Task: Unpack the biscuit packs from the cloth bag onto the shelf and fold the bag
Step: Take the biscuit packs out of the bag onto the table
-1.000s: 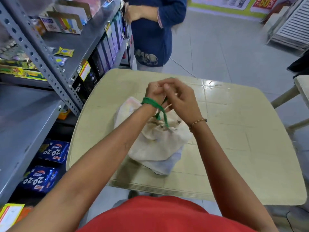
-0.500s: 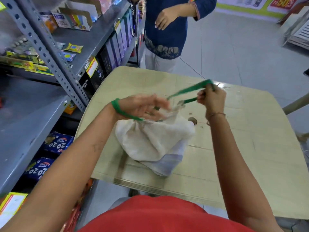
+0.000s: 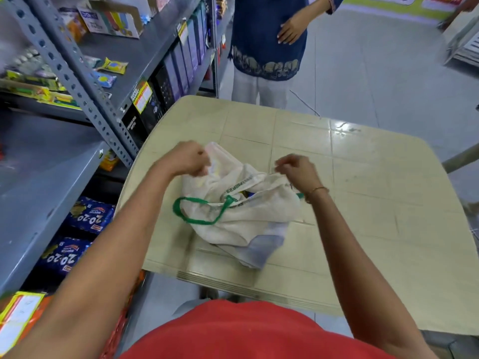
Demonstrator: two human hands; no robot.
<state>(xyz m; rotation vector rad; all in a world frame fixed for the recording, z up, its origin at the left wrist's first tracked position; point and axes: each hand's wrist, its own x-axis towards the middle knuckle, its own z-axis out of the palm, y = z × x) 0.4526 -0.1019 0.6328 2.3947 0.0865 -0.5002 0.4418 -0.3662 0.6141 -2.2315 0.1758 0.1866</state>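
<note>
A white cloth bag (image 3: 241, 218) with green handles lies bulging on the beige table (image 3: 375, 229). My left hand (image 3: 188, 159) pinches the bag's rim at its far left. My right hand (image 3: 298, 169) pinches the rim at the right, so the mouth is pulled apart between them. One green handle loop (image 3: 199, 211) hangs loose over the bag's near side. A dark blue and yellow bit shows inside the mouth (image 3: 248, 195); I cannot make out what it is. The grey metal shelf (image 3: 51, 172) stands at my left.
Blue biscuit packs (image 3: 88, 216) lie on the lower shelf level at left. Boxes and small packets (image 3: 114, 66) fill the upper shelves. A person in a blue tunic (image 3: 264, 40) stands at the table's far edge. Grey floor (image 3: 388, 73) lies beyond.
Both hands have let go of the green handles and taken hold of the bag's rim. The loop has slipped off my left wrist and the bag's mouth has spread wider.
</note>
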